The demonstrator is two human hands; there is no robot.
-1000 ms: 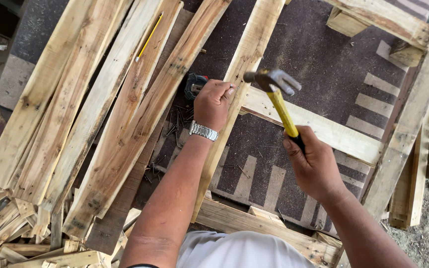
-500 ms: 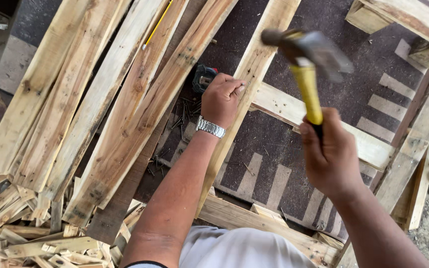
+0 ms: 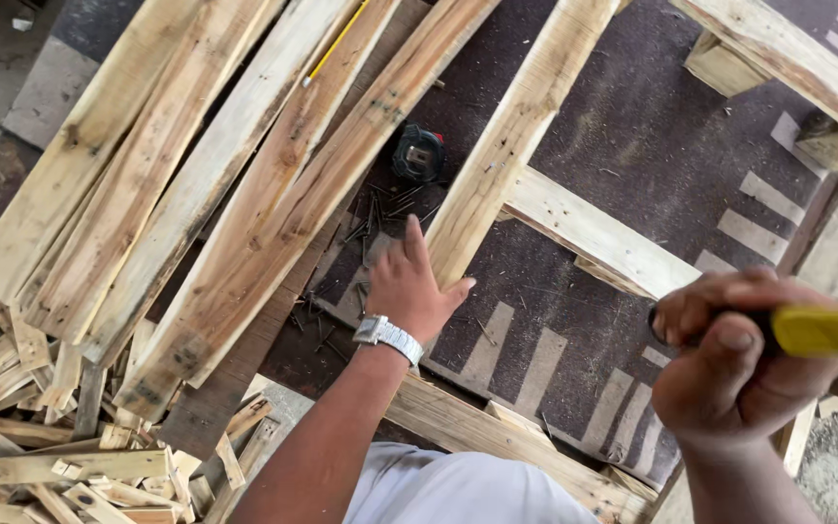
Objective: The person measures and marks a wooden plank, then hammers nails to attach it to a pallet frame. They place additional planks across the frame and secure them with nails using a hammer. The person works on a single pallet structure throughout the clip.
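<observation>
- The left hand (image 3: 411,288) lies flat and open, fingers stretched forward, on the dark board beside the lower end of a pale wooden slat (image 3: 516,131); its thumb side touches that slat's edge, and it grips nothing.
- A silver metal watch (image 3: 388,337) sits on the left wrist.
- The right hand (image 3: 737,361) is closed in a fist around the yellow handle (image 3: 828,331) of a tool, close to the camera at the right edge; the head of the tool is out of view, so its kind cannot be told.
- The slat is long, narrow and rough-sawn, light yellow-brown with small dark knots and specks, and runs on a slant from the hand up to the top of the view.
- A second slat (image 3: 601,233) of the same pale wood meets it at about a right angle and runs towards the lower right.
- Both lie on a dark brown board (image 3: 632,126) with pale stripes.
- Loose dark nails (image 3: 372,218) lie scattered just ahead of the left hand, with a small dark tape measure (image 3: 418,155) beyond them.
- A stack of long planks (image 3: 196,184) leans across the left side, and short offcuts (image 3: 41,437) are heaped at the lower left.
</observation>
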